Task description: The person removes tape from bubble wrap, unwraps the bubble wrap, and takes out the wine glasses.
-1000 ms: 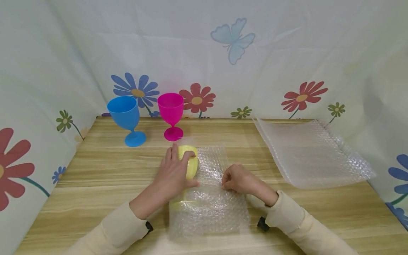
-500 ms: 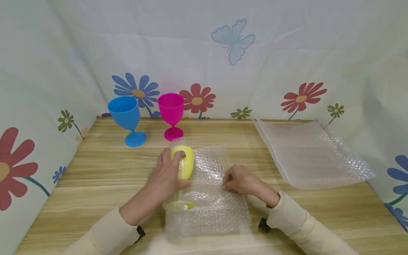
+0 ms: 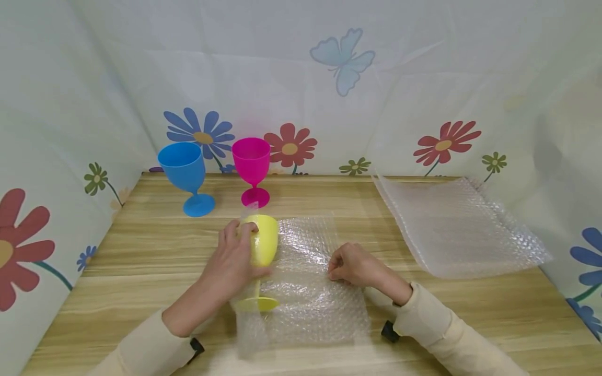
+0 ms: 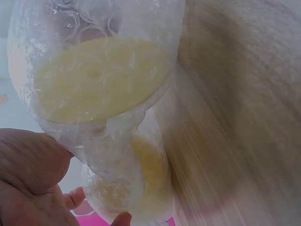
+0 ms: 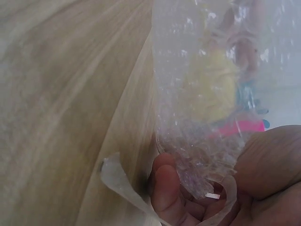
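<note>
A yellow goblet (image 3: 265,243) lies on its side at the front middle of the table, on a sheet of bubble wrap (image 3: 315,303). Part of the wrap folds over the goblet's left side, and the left wrist view has its foot (image 4: 101,80) behind the bubbles. My left hand (image 3: 230,261) grips the wrapped bowl, thumb and fingers curled round it. To the right, my right hand (image 3: 355,266) pinches the sheet's right edge. A narrow translucent strip (image 5: 120,176) also runs from those fingers in the right wrist view.
Behind the left hand stand a blue goblet (image 3: 183,167) and a pink goblet (image 3: 252,162), both upright. More bubble wrap (image 3: 461,230) lies at the right of the wooden table (image 3: 155,250). Flowered cloth (image 3: 263,78) encloses the back and sides.
My left hand has shifted left with the goblet, drawing wrap along on that side. More of the yellow bowl and foot now shows to its right. The right hand has stayed put.
</note>
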`<state>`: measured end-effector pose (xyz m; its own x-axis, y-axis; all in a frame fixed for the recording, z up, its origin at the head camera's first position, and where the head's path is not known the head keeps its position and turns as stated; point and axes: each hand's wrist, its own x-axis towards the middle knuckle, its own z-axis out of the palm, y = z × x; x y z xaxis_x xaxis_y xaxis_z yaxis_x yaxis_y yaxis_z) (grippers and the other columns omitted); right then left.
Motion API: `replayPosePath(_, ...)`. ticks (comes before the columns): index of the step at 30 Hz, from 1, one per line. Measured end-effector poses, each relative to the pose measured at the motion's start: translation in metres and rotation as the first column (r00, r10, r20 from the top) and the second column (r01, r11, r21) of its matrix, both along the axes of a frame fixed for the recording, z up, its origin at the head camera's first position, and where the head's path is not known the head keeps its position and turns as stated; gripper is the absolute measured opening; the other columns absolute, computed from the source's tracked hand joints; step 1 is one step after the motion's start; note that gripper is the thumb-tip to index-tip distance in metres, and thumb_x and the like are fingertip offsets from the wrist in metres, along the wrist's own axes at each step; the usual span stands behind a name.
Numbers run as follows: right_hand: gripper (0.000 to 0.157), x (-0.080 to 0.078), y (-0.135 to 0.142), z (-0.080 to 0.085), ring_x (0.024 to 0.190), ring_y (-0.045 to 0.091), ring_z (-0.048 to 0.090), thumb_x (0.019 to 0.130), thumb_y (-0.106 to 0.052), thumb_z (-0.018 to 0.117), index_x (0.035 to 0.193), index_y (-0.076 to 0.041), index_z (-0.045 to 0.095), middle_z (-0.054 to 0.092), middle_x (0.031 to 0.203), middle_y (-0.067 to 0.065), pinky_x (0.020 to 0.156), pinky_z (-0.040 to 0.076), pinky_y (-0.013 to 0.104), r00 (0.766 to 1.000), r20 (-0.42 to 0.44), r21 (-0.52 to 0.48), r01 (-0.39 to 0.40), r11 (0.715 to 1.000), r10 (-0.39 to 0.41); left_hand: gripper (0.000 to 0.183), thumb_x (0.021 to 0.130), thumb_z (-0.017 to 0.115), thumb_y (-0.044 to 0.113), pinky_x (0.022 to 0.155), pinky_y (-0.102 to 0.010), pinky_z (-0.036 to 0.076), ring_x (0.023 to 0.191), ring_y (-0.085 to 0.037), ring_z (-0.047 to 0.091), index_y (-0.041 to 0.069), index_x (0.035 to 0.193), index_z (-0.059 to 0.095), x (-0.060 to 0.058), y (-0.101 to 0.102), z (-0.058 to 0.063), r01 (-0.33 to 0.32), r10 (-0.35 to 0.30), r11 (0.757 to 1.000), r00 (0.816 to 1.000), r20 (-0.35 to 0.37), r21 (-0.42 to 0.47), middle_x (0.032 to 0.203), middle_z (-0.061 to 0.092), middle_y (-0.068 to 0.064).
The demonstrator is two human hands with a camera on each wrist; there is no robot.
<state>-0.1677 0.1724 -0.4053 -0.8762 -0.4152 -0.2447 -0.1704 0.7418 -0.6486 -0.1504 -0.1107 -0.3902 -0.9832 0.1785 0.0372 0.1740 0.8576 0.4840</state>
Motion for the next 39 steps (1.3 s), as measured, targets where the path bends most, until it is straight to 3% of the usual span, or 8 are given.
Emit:
replayPosePath(6, 0.013, 0.001, 0.001, 0.000, 0.050, 0.007, 0.052, 0.088, 0.000, 0.078, 0.078, -0.005, 0.072, 0.062, 0.062, 0.001, 0.048, 0.046, 0.022, 1.000, -0.001, -0.006, 0.004, 1.000, -0.004, 0.092, 0.072, 0.096, 0.033, 0.105, -0.060, 0.044, 0.130, -0.046, 0.039, 0.000, 0.138, 0.041, 0.001, -0.003, -0.001, -0.022, 0.021, 0.999, 0.999, -0.045, -0.028, 0.141, 0.040, -0.030)
replayPosePath(10, 0.013, 0.001, 0.002, -0.001, 0.050, 0.007, 0.051, 0.088, 0.000, 0.078, 0.078, -0.006, 0.072, 0.061, 0.062, 0.001, 0.047, 0.044, 0.021, 1.000, 0.000, -0.014, 0.003, 1.000, -0.003, 0.087, 0.074, 0.095, 0.025, 0.100, -0.056, 0.048, 0.123, -0.046, 0.041, -0.008, 0.133, 0.041, 0.004, -0.006, -0.001, -0.038, 0.036, 0.999, 0.997, -0.065, -0.018, 0.135, 0.039, -0.033)
replayPosePath(16, 0.013, 0.002, 0.003, -0.003, 0.049, 0.007, 0.050, 0.088, -0.001, 0.078, 0.079, -0.005, 0.072, 0.060, 0.061, 0.000, 0.047, 0.043, 0.021, 1.000, 0.005, -0.022, 0.009, 1.000, -0.009, 0.085, 0.080, 0.089, 0.014, 0.094, -0.055, 0.052, 0.117, -0.046, 0.044, -0.014, 0.136, 0.033, 0.009, -0.009, 0.001, -0.065, 0.065, 0.996, 0.998, 0.000, 0.054, 0.140, 0.029, -0.032)
replayPosePath(20, 0.012, 0.002, 0.005, -0.003, 0.050, 0.007, 0.051, 0.088, -0.001, 0.078, 0.079, -0.006, 0.071, 0.060, 0.062, 0.000, 0.047, 0.044, 0.021, 1.000, 0.003, -0.022, 0.014, 1.000, -0.014, 0.086, 0.083, 0.087, 0.010, 0.091, -0.056, 0.054, 0.113, -0.046, 0.052, -0.011, 0.144, 0.030, 0.011, -0.014, 0.001, -0.069, 0.067, 0.994, 0.997, 0.026, 0.083, 0.147, 0.024, -0.033)
replayPosePath(27, 0.013, 0.001, 0.007, -0.003, 0.050, 0.007, 0.050, 0.088, 0.000, 0.078, 0.079, -0.006, 0.071, 0.061, 0.064, 0.000, 0.048, 0.042, 0.021, 1.000, -0.020, 0.002, 0.017, 1.000, -0.017, 0.091, 0.087, 0.081, 0.008, 0.073, -0.049, 0.058, 0.103, -0.048, 0.061, 0.010, 0.160, 0.027, 0.015, -0.024, -0.002, -0.033, 0.030, 0.997, 0.999, 0.036, 0.069, 0.153, 0.018, -0.038)
replayPosePath(30, 0.013, 0.001, 0.007, -0.003, 0.051, 0.007, 0.049, 0.088, -0.001, 0.079, 0.079, -0.006, 0.071, 0.061, 0.065, 0.000, 0.048, 0.042, 0.022, 0.999, -0.038, 0.015, 0.020, 1.000, -0.019, 0.090, 0.088, 0.080, 0.011, 0.070, -0.047, 0.058, 0.104, -0.049, 0.062, 0.011, 0.161, 0.026, 0.016, -0.027, -0.003, -0.036, 0.032, 0.998, 0.997, 0.063, 0.052, 0.156, 0.014, -0.038)
replayPosePath(35, 0.013, 0.001, 0.007, -0.004, 0.052, 0.007, 0.050, 0.087, -0.001, 0.080, 0.079, -0.007, 0.072, 0.062, 0.065, -0.001, 0.048, 0.043, 0.022, 0.999, -0.040, 0.015, 0.024, 1.000, -0.024, 0.090, 0.087, 0.082, 0.020, 0.079, -0.061, 0.056, 0.124, -0.055, 0.049, 0.005, 0.159, 0.030, 0.016, -0.035, -0.002, -0.046, 0.046, 0.999, 0.998, 0.036, -0.012, 0.159, 0.014, -0.036)
replayPosePath(39, 0.014, 0.002, 0.007, -0.003, 0.053, 0.008, 0.051, 0.087, -0.001, 0.080, 0.078, -0.007, 0.072, 0.062, 0.067, -0.001, 0.049, 0.044, 0.023, 0.998, -0.050, 0.020, 0.024, 1.000, -0.023, 0.090, 0.081, 0.087, 0.021, 0.094, -0.066, 0.047, 0.129, -0.054, 0.036, -0.007, 0.151, 0.038, 0.015, -0.044, -0.003, -0.030, 0.026, 0.999, 0.996, -0.087, -0.039, 0.152, 0.028, -0.036)
